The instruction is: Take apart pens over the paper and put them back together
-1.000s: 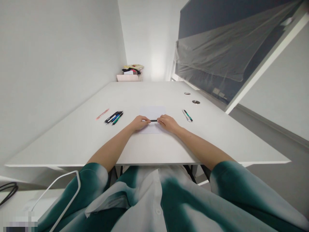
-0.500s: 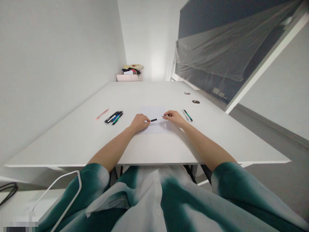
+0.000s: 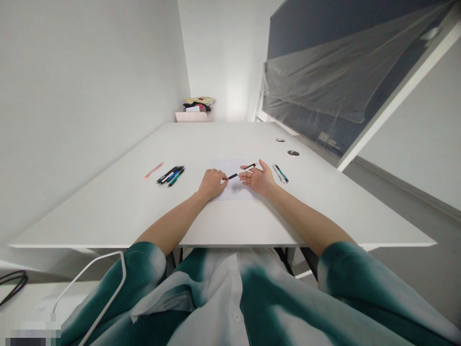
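"Over the paper [image 3: 233, 194]: what stage has the pen [image 3: 232, 176] reached?"
"Apparently mid-handling, not set down: left hand [image 3: 213, 184] pinching it, right hand [image 3: 262, 182] alongside with fingers apart; pen cluster [image 3: 173, 174] left of the paper."

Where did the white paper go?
In the head view, the white paper lies mid-picture on the table, beneath the pen, partly covered by the left hand and the right hand.
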{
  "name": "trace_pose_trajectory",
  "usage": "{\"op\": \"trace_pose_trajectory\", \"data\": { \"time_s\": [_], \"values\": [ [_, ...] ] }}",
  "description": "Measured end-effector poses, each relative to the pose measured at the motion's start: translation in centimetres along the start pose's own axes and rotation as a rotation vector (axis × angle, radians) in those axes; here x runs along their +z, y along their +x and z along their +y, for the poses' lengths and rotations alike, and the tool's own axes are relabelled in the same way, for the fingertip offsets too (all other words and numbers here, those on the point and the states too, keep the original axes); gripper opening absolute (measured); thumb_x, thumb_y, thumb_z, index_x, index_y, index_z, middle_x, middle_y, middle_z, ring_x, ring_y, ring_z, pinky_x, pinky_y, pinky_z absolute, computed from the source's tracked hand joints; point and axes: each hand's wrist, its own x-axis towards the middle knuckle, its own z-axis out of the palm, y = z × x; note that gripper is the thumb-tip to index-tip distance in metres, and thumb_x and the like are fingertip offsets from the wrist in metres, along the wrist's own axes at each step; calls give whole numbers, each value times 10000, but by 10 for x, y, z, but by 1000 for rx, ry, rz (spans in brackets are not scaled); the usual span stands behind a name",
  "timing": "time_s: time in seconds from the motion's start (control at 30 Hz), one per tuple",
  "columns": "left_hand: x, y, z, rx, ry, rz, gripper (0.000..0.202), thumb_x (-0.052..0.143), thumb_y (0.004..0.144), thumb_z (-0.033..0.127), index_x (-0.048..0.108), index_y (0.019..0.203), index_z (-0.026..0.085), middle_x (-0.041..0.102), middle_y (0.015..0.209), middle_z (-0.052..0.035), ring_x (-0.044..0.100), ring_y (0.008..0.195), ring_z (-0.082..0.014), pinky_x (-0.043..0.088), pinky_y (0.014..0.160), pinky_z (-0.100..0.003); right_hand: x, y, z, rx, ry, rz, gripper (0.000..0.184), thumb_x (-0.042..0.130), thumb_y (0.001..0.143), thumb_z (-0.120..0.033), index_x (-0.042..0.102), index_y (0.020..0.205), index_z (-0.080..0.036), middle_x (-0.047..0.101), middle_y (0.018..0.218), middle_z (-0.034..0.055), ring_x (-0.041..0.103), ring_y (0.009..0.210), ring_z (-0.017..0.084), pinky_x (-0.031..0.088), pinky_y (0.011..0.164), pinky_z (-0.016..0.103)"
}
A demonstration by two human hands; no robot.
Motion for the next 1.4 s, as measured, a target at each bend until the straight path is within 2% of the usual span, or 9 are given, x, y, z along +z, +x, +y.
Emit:
{"op": "trace_pose_trajectory", "data": {
  "time_s": [0.2, 0.37, 0.5, 0.63, 0.73, 0.83, 1.0, 1.17, 1.4],
  "values": [
    [1, 0, -1, -7, 1, -10, 202, 550, 881, 292, 731, 900, 204, 720, 943, -90, 585, 998, -276, 389, 939, -447, 2, 3, 4, -33, -149, 43, 664, 230, 855, -724, 595, 1009, -190, 715, 875, 138, 657, 833, 249, 502, 721, 363],
    [2, 0, -2, -9, -27, 6, 202, 558, 880, 303, 730, 899, 200, 724, 955, -88, 585, 1001, -278, 386, 943, -448, 2, 6, 5, -33, -45, 77, 648, 288, 869, -736, 616, 999, -192, 695, 765, 87, 651, 740, 217, 505, 685, 327],
    [0, 0, 3, 1, -68, -17, 206, 556, 882, 300, 735, 906, 201, 722, 969, -93, 587, 1014, -274, 386, 953, -449, 8, 11, 14, -20, -12, 77, 508, 496, 846, -659, 644, 946, -184, 678, 696, 46, 610, 624, 161, 485, 634, 278],
    [-2, 1, 8, 74, -86, -29, 221, 543, 897, 305, 735, 958, 213, 719, 998, -84, 586, 1045, -260, 376, 989, -442, 17, 14, 27, -110, -258, 22, 352, 696, 736, -513, 663, 836, -177, 680, 698, 25, 590, 627, 132, 456, 629, 250],
    [-3, 0, 4, 51, -66, -40, 224, 569, 884, 318, 725, 1005, 211, 710, 1048, -88, 577, 1077, -268, 387, 995, -439, 14, 15, 29, -172, -376, 72, 338, 640, 751, -514, 664, 825, -186, 699, 750, 37, 614, 712, 152, 462, 673, 268],
    [-3, -1, -8, -47, -30, -45, 258, 610, 852, 352, 715, 1028, 195, 679, 1146, -106, 562, 1110, -288, 408, 995, -435, 1, 19, 29, -217, -421, 234, 298, 585, 759, -484, 650, 828, -201, 702, 809, 45, 621, 789, 173, 463, 712, 290],
    [3, -4, -33, -121, -33, -132, 337, 597, 841, 395, 690, 1093, 193, 640, 1239, -106, 563, 1144, -276, 416, 1029, -411, -22, 25, 33, -228, -498, 467, 180, 586, 690, -392, 535, 646, -224, 610, 642, 8, 566, 677, 170, 441, 662, 294],
    [9, -3, -41, -137, -46, -195, 368, 567, 849, 412, 684, 1106, 176, 638, 1250, -121, 577, 1149, -272, 415, 1047, -403, -23, 23, 34, -137, -687, 469, 114, 541, 656, -295, 491, 577, -230, 589, 541, -10, 528, 579, 156, 406, 605, 276],
    [10, -2, -41, -140, -32, -209, 381, 557, 855, 428, 681, 1118, 183, 632, 1263, -112, 576, 1158, -267, 416, 1057, -397, -16, 20, 31, -155, -848, 452, 139, 512, 687, -262, 494, 557, -219, 566, 511, -14, 523, 567, 150, 393, 607, 262]
  ]
}}
